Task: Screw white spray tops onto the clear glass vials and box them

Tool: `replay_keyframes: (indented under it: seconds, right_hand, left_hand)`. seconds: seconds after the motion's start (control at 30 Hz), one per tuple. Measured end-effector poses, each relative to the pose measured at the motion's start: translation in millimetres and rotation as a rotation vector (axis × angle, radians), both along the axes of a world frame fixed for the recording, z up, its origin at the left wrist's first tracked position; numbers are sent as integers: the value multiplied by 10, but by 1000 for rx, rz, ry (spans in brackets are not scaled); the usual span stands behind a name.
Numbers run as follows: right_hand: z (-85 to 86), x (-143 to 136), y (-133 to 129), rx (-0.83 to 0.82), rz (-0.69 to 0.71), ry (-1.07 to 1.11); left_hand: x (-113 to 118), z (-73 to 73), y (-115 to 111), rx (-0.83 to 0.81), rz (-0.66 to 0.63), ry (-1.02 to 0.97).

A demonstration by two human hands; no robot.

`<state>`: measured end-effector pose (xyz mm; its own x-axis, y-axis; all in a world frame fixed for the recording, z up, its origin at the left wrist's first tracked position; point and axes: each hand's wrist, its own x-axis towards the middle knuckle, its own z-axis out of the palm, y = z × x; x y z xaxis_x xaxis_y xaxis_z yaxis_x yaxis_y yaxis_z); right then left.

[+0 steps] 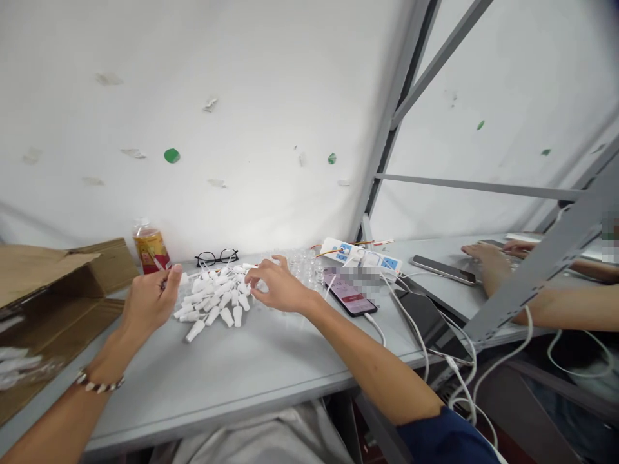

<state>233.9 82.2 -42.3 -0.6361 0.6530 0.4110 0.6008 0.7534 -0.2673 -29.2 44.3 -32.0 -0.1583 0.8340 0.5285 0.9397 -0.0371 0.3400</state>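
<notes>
A pile of small white plastic nozzle-like pieces (217,293) lies on the grey table. At its left edge my left hand (149,299) is closed, thumb uppermost; a white bit shows by the thumb tip, but what the fingers hold is hidden. My right hand (280,285) reaches over the pile's right side with bent fingers, thumb and forefinger apart around white pieces. Clear plastic pieces (307,267) lie behind and beside this hand.
An open cardboard box (109,270) stands left, a drink bottle (151,248) behind it. Glasses (217,258) rest near the wall. Rightward are a lit phone (349,293), a power strip (360,254), cables and a metal frame (546,258). Another person's hands work beyond it.
</notes>
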Motion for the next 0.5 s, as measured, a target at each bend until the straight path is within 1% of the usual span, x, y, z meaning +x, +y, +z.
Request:
replay_keyframes:
  seconds: [0.2,0.27,0.33,0.4,0.5]
  right_hand:
    - [-11,6,2,52,7,-39]
    - [-12,-2,-2,94,0,-28]
    - [-5,-16,-13,168,-37,23]
    - [11,-36,-35,249,-92,93]
    - [31,-72,-80,337,-111,160]
  left_hand:
    - [19,7,-29,-19,-29,3]
    - [7,0,-25,-19,-28,5]
    - [-2,-11,-19,-27,-41,20]
    - [-4,-31,-9,-29,-98,59]
    - [16,-94,20,-10,-292,122]
